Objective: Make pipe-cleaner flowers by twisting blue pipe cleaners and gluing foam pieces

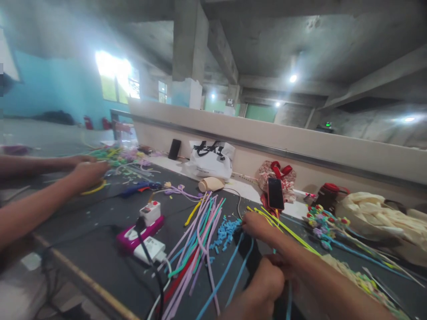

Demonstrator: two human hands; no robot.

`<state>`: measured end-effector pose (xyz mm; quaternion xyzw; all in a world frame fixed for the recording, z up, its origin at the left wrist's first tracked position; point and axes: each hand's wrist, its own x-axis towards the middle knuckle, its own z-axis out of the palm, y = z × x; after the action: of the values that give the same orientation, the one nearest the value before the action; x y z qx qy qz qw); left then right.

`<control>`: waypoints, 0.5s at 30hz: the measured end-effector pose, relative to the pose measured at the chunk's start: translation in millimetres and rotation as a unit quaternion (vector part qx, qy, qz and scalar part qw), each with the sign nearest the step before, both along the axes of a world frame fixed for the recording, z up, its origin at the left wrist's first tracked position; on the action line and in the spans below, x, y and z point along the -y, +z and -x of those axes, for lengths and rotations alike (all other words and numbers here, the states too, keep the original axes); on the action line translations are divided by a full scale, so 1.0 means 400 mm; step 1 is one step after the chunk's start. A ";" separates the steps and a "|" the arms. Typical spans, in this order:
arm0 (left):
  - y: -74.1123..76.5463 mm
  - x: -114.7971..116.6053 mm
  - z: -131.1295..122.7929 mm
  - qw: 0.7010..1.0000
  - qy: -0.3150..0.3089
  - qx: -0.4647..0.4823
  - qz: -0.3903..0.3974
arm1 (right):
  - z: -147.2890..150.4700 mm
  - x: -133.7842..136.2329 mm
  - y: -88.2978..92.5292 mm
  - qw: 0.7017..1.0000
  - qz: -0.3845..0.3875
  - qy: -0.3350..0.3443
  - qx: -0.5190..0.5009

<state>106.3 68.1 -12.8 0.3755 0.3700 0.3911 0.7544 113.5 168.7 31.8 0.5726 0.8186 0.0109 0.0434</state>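
Loosely, stubby blue pieces (227, 230) heap beside the right hand (256, 226); the left hand (267, 280) curls, both grips too hidden to tell.

Above us spans a bare concrete ceiling (280, 38) with heavy beams (223, 49), borne by a thick pillar (189, 44). On the left, daylight glares through a window (116, 80) beside a blue wall (62, 82); lamps (292, 78) shine farther back. A low cream partition (207, 119) backs our dark table (103, 266). The blurred pale patch lower left is perhaps floor (13, 291).
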 end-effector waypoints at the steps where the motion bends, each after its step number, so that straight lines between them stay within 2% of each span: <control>1: 0.002 -0.001 -0.002 1.000 0.000 -0.006 -0.012 | 0.005 -0.005 -0.010 1.000 -0.002 -0.008 0.013; 7: 0.006 0.001 0.002 0.998 0.005 -0.011 -0.058 | 0.016 -0.007 -0.014 0.998 0.007 -0.021 0.061; 15: 0.025 0.000 0.015 0.999 0.005 -0.023 -0.021 | 0.023 -0.018 -0.042 0.994 0.065 -0.024 0.082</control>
<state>100.1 68.1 -2.6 0.3987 0.3805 0.3938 0.7356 104.1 175.9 15.0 0.5854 0.7972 0.0029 0.1477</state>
